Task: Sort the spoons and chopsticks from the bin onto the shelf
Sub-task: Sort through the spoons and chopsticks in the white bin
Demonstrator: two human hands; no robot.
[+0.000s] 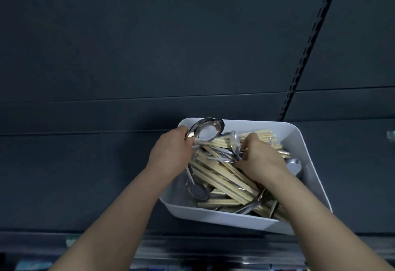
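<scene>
A dark shelf (85, 174) fills the view, backed by a dark panel (171, 35) with a slotted upright rail (307, 46) at the right. On the shelf sits a white bin (310, 164), skewed to the shelf edge. The bin is heaped with pale chopsticks (222, 174), most lying diagonally from far left to near right and burying loose spoons (199, 191).

Both bare forearms reach up into the bin. The left hand (171, 153) is at the far-left corner, its fingers curled round the handles of stacked metal spoons (208, 129), whose bowls point away over the rim. The right hand (260, 159) lies knuckles-up on the heap, its fingers curled and pinching a spoon handle (235, 144), bowl pointing away.
</scene>
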